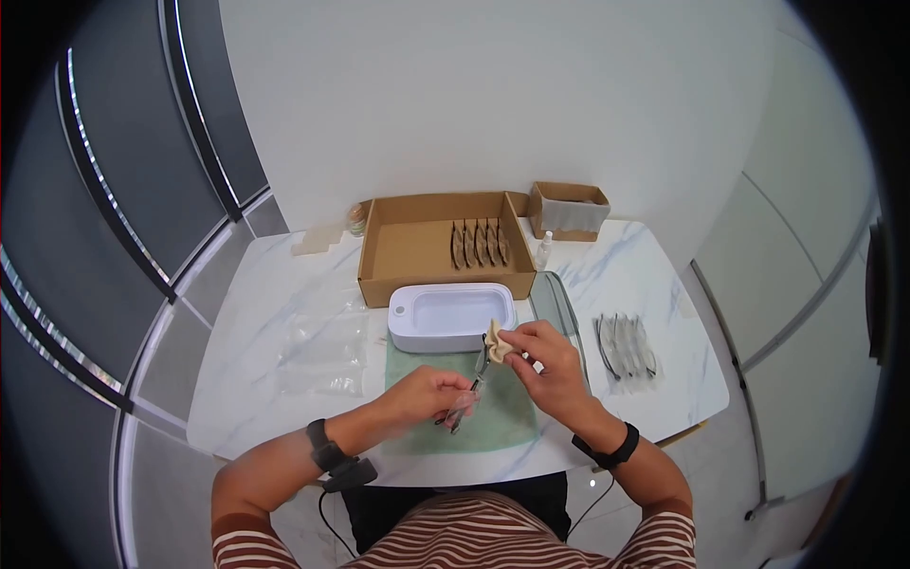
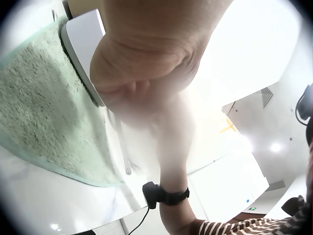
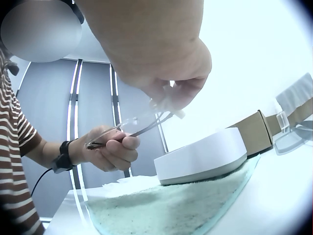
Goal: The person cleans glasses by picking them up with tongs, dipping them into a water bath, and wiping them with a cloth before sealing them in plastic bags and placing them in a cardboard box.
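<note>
A pair of eyeglasses [image 1: 482, 363] is held over the green towel [image 1: 512, 422]. My left hand [image 1: 427, 394] grips one end of the glasses, as the right wrist view also shows, with fingers curled round the frame [image 3: 142, 128]. Between thumb and fingers, my right hand [image 1: 552, 368] pinches a cream cloth [image 1: 496, 343] against the other end of the glasses. That cloth covers part of the upper lens area. In the left wrist view the glasses are hidden behind the hand.
A white tub-shaped device [image 1: 408, 334] stands behind the hands, before a cardboard box [image 1: 403, 237] with several glasses. More glasses [image 1: 626, 349] lie at right, clear plastic pouches [image 1: 324, 356] at left. A smaller box [image 1: 569, 211] and spray bottle [image 1: 544, 249] stand at back right.
</note>
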Tool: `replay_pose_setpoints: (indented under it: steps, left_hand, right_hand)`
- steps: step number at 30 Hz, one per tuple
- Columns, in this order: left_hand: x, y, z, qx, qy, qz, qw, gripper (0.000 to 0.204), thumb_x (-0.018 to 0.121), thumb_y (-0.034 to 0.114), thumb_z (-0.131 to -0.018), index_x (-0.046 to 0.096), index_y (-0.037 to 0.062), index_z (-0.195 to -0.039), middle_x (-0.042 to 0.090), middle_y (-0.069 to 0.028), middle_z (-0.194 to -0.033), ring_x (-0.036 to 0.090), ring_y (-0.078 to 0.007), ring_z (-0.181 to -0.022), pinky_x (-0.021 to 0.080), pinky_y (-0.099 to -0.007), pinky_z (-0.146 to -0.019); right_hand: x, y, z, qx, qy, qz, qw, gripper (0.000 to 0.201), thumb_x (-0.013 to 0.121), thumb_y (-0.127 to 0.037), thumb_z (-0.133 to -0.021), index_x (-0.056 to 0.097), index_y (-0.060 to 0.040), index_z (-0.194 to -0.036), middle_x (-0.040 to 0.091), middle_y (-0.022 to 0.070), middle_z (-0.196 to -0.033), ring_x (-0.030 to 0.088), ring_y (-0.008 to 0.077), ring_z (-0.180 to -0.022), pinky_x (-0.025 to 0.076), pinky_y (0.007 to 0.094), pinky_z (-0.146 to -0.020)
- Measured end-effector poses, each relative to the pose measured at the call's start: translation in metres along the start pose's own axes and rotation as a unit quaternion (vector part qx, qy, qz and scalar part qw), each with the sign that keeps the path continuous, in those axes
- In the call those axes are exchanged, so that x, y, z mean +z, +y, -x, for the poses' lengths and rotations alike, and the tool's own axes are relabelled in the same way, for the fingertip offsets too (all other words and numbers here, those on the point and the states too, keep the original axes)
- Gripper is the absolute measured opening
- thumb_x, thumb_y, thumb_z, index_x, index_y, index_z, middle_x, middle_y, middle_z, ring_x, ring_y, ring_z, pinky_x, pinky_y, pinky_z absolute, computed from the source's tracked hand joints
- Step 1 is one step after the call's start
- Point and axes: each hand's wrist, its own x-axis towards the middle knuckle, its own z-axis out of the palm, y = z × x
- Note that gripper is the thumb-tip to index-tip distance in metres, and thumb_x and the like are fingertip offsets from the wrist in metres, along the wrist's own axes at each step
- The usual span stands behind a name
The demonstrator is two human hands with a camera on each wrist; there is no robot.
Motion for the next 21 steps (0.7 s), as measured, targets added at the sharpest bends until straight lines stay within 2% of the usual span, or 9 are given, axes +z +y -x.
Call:
replay_pose_setpoints:
  steps: [2,4,5,7,8,11,13,15,21]
  left_hand:
    - [0.001,-0.001,-0.001,-0.008,0.005,0.008,1.000,0.019,0.067,0.020,-0.099,0.071,0.0019,-0.103,0.069,-0.0015,-0.083,0.059,-0.0086,-0.064,0.044,-0.0222,-0.059]
    - [0.001,0.002,-0.005,-0.009,0.011,0.014,1.000,0.018,0.067,0.020,-0.099,0.070,0.0023,-0.102,0.069,-0.0012,-0.083,0.059,-0.0088,-0.064,0.044,-0.0221,-0.060]
    - [0.000,0.003,-0.007,-0.007,0.016,0.015,1.000,0.018,0.067,0.020,-0.099,0.070,0.0028,-0.102,0.068,-0.0010,-0.082,0.059,-0.0090,-0.064,0.043,-0.0220,-0.060]
    - [0.000,0.003,-0.007,-0.007,0.023,0.018,1.000,0.017,0.066,0.020,-0.099,0.070,0.0032,-0.101,0.068,-0.0008,-0.081,0.059,-0.0092,-0.064,0.043,-0.0220,-0.060]
    - [-0.001,0.002,-0.008,0.000,0.028,0.034,0.999,0.017,0.066,0.019,-0.099,0.070,0.0033,-0.102,0.068,-0.0006,-0.082,0.060,-0.0093,-0.065,0.044,-0.0223,-0.061]
    - [-0.005,-0.003,-0.016,0.009,0.054,0.059,0.997,0.016,0.064,0.017,-0.099,0.069,0.0032,-0.105,0.068,-0.0012,-0.087,0.062,-0.0099,-0.070,0.048,-0.0236,-0.065]
    - [-0.005,-0.005,-0.017,0.007,0.073,0.065,0.995,0.015,0.064,0.015,-0.099,0.069,0.0029,-0.107,0.069,-0.0021,-0.091,0.064,-0.0104,-0.075,0.051,-0.0246,-0.068]
    - [-0.004,-0.003,-0.016,0.011,0.106,0.145,0.984,0.017,0.063,0.013,-0.099,0.068,0.0024,-0.110,0.069,-0.0034,-0.098,0.066,-0.0110,-0.084,0.055,-0.0261,-0.076]
    - [-0.009,-0.007,-0.017,0.022,0.100,0.135,0.986,0.016,0.062,0.012,-0.099,0.068,0.0023,-0.110,0.069,-0.0043,-0.101,0.067,-0.0113,-0.088,0.055,-0.0260,-0.078]
  right_hand:
    - [0.002,-0.002,0.001,-0.012,0.000,0.009,1.000,0.039,0.074,0.009,-0.081,0.072,-0.0049,-0.117,0.069,0.0101,-0.106,0.067,0.0209,-0.084,0.054,0.0289,-0.066]
    - [0.003,-0.007,-0.001,-0.071,0.018,0.044,0.996,0.038,0.074,0.005,-0.078,0.073,-0.0067,-0.114,0.069,0.0096,-0.113,0.066,0.0258,-0.087,0.055,0.0344,-0.073]
    - [0.005,-0.008,-0.001,-0.074,0.016,0.044,0.996,0.038,0.074,0.005,-0.078,0.073,-0.0067,-0.114,0.069,0.0096,-0.113,0.066,0.0258,-0.087,0.055,0.0344,-0.073]
    - [0.009,-0.010,0.003,-0.146,-0.042,0.066,0.986,0.040,0.074,0.006,-0.075,0.073,-0.0066,-0.113,0.069,0.0080,-0.118,0.066,0.0264,-0.089,0.055,0.0350,-0.074]
    - [0.011,-0.011,0.003,-0.147,-0.044,0.066,0.986,0.040,0.074,0.006,-0.075,0.073,-0.0066,-0.113,0.069,0.0080,-0.118,0.066,0.0264,-0.089,0.055,0.0350,-0.074]
    - [0.012,-0.021,0.004,-0.169,-0.030,0.057,0.983,0.043,0.074,0.006,-0.072,0.073,-0.0052,-0.113,0.069,0.0061,-0.121,0.064,0.0256,-0.086,0.055,0.0334,-0.071]
    - [0.013,-0.034,0.013,-0.201,-0.106,0.087,0.970,0.048,0.073,0.005,-0.068,0.072,-0.0036,-0.115,0.068,0.0042,-0.122,0.061,0.0243,-0.081,0.054,0.0318,-0.068]
    - [0.018,-0.040,0.018,-0.222,-0.115,0.106,0.962,0.049,0.074,0.004,-0.067,0.073,-0.0056,-0.115,0.069,0.0026,-0.122,0.059,0.0226,-0.078,0.053,0.0304,-0.065]
    - [0.021,-0.043,0.022,-0.261,-0.106,0.130,0.951,0.051,0.074,0.003,-0.065,0.073,-0.0068,-0.115,0.069,0.0009,-0.123,0.056,0.0201,-0.074,0.052,0.0287,-0.062]
